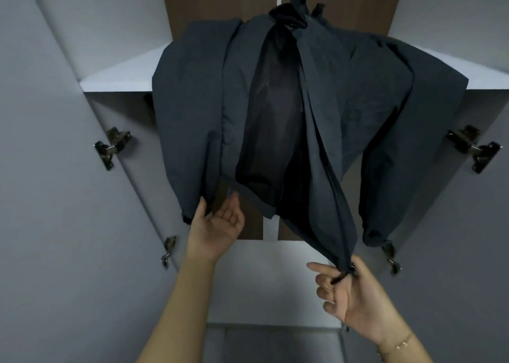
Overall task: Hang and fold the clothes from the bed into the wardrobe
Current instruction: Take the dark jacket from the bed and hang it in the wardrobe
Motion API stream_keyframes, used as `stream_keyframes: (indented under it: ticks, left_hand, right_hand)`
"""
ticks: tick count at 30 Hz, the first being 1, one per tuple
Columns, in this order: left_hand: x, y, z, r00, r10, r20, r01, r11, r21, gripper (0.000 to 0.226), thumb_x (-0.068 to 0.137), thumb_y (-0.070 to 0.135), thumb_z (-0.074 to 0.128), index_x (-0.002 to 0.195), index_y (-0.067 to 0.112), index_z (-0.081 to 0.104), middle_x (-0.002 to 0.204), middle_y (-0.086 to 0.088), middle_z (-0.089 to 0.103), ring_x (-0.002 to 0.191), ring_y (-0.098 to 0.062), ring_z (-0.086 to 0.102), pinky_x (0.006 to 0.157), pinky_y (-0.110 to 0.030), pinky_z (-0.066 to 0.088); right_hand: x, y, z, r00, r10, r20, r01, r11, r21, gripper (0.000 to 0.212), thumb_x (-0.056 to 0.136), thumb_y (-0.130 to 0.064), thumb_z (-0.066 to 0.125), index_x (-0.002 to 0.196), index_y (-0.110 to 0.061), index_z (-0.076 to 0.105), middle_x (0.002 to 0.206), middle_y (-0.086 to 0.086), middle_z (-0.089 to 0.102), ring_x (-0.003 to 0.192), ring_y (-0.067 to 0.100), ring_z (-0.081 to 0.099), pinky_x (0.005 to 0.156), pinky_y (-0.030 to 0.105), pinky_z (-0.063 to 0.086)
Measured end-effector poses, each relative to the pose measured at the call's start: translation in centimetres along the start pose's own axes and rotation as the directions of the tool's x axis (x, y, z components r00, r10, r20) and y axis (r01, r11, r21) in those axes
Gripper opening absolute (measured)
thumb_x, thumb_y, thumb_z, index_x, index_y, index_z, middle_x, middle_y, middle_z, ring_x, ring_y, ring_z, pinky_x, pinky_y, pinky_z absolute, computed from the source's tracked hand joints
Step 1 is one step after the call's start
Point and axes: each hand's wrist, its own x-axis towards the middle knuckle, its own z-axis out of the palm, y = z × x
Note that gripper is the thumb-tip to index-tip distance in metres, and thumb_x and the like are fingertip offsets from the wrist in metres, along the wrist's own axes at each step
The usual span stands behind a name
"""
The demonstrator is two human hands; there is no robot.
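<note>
Jacket (275,109): hangs unzipped in wardrobe (41,169).
Right hand (355,299): you pinch front hem corner, 5 o'clock.
Left hand (217,224): open, touching hem, 7 o'clock.
Risk: hard tug could drag it off its hidden hanger.

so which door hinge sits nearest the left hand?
The lower left hinge, just left of the left hand's wrist; the upper left hinge and both right-side hinges sit farther off.

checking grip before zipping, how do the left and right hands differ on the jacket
The left hand is open, palm up, fingers reaching at the jacket hem near its left sleeve; the right hand pinches the bottom corner of the other front panel. The left sits higher, the right lower and nearer. Both work the hanging jacket's bottom edge.
</note>
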Motion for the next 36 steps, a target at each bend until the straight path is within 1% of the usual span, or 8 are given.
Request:
stream_keyframes:
  ticks: [5,8,13,17,23,29,32,36]
  left_hand:
    - [0.6,1.3,0.4,0.995,0.094,0.044,-0.096,0.994,0.045,0.045,0.086,0.037,0.064,0.124,0.013,0.061,0.107,-0.005,0.071,0.095,-0.017,0.065,0.08,-0.029,0.051]
    - [0.0,0.7,2.1,0.995,-0.012,0.098,-0.014,0.965,0.261,0.04,0.079,0.042,0.069,0.105,0.012,0.069,0.097,-0.006,0.071,0.087,-0.019,0.069,0.085,-0.031,0.051]
    - [-1.3,0.8,5.4,0.98,0.016,0.197,-0.083,0.938,0.337,0.052,0.095,0.049,0.053,0.133,0.016,0.058,0.132,-0.009,0.062,0.119,-0.028,0.061,0.101,-0.042,0.047]
    - [-2.6,-0.1,5.5,0.934,0.323,0.154,-0.356,0.884,0.304,0.041,0.097,0.029,0.058,0.137,0.018,0.055,0.13,-0.006,0.064,0.117,-0.024,0.063,0.097,-0.041,0.052]
    - [-7.6,-0.6,5.7,0.473,0.77,0.428,-0.846,0.261,0.466,0.041,0.096,0.013,0.061,0.134,0.027,0.056,0.13,0.005,0.063,0.122,-0.01,0.058,0.109,-0.038,0.044]
    - [-12.1,-0.9,5.9,-0.052,0.422,0.905,-0.649,-0.703,0.291,0.029,0.093,0.012,0.065,0.122,0.014,0.063,0.101,0.019,0.062,0.089,-0.002,0.051,0.082,-0.016,0.044]
    - [-12.8,-2.8,4.9,0.069,0.266,0.962,-0.631,-0.735,0.248,0.026,0.091,0.009,0.068,0.117,0.014,0.07,0.093,0.001,0.052,0.075,-0.017,0.049,0.068,-0.029,0.048]
    - [-12.7,-5.5,2.9,0.446,0.407,0.797,-0.679,-0.426,0.598,0.032,0.092,0.019,0.062,0.123,0.025,0.065,0.076,0.006,0.064,0.072,-0.012,0.063,0.06,-0.022,0.045]
  right_hand:
    - [-1.2,1.1,0.1,0.918,-0.111,0.381,-0.022,0.945,0.327,0.024,0.07,-0.013,0.084,0.077,-0.006,0.062,0.057,-0.003,0.032,0.046,0.01,0.028,0.039,0.024,0.027]
    - [-2.4,2.0,0.7,0.822,-0.206,0.531,0.015,0.94,0.342,0.021,0.101,-0.015,0.047,0.101,-0.001,0.062,0.072,0.002,0.033,0.063,0.013,0.031,0.055,0.026,0.03]
    - [-4.4,2.9,1.3,0.729,-0.272,0.628,0.083,0.946,0.314,0.045,0.106,-0.025,0.026,0.131,0.007,0.048,0.087,0.003,0.031,0.071,0.011,0.034,0.062,0.024,0.032]
    - [-5.7,2.9,1.7,0.713,-0.237,0.659,0.05,0.956,0.29,0.05,0.106,-0.03,0.028,0.134,0.008,0.045,0.088,0.003,0.031,0.072,0.01,0.035,0.063,0.023,0.033]
    - [-5.9,2.1,2.5,0.681,-0.193,0.707,-0.018,0.96,0.279,0.046,0.107,-0.022,0.028,0.133,0.013,0.044,0.103,0.013,0.055,0.083,0.015,0.051,0.071,0.026,0.052]
    - [-6.9,2.3,4.7,0.833,-0.262,0.488,0.171,0.96,0.222,0.045,0.054,-0.006,0.094,0.092,0.004,0.074,0.072,0.008,0.06,0.048,0.009,0.05,0.036,0.014,0.042]
    - [-7.5,2.1,6.0,0.87,-0.327,0.368,0.241,0.935,0.261,0.052,0.04,-0.003,0.097,0.087,0.002,0.074,0.074,0.01,0.062,0.047,0.009,0.052,0.036,0.014,0.043]
    - [-7.6,1.7,7.1,0.893,-0.434,0.117,0.391,0.878,0.275,0.015,0.069,-0.003,0.068,0.08,-0.001,0.059,0.076,0.011,0.064,0.051,0.011,0.06,0.043,0.014,0.048]
